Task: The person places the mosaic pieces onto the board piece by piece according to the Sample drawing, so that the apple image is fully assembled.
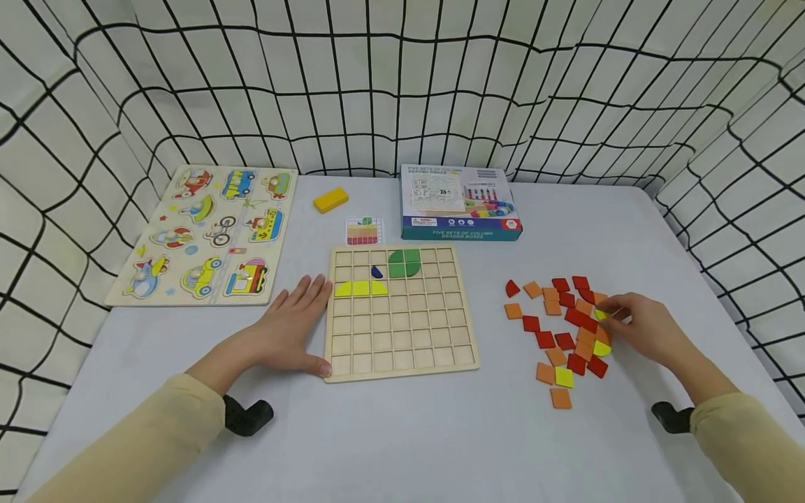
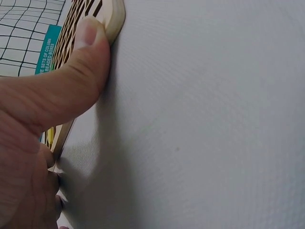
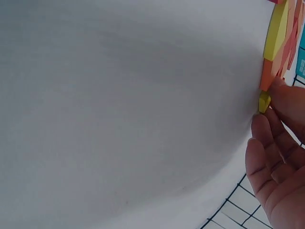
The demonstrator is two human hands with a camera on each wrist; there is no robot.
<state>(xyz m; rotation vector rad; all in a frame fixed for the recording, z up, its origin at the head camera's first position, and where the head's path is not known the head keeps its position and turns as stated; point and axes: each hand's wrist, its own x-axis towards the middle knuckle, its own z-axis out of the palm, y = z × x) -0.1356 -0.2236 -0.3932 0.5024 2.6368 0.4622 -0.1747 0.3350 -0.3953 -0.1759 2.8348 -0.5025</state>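
Note:
A wooden grid board point(image 1: 402, 374) lies flat in the middle of the table. It bears green quarter-round tiles point(image 1: 404, 263) forming a disc, a row of yellow tiles point(image 1: 361, 288) and a small dark blue tile point(image 1: 376, 272). My left hand point(image 1: 283, 337) lies spread along the board's left edge; in the left wrist view the thumb point(image 2: 88, 36) presses on its near corner. On the right, my right hand point(image 1: 648, 328) pinches a small yellow tile point(image 3: 264, 102) between thumb and fingertips, at the far side of a loose pile of red and orange tiles point(image 1: 585, 337).
Behind the board lie a small pattern card point(image 1: 364, 230), a yellow block point(image 1: 330, 200) and a boxed bead set point(image 1: 462, 229). A picture puzzle board point(image 1: 201, 237) occupies the left. Black netting point(image 1: 402, 91) on white walls surrounds the table.

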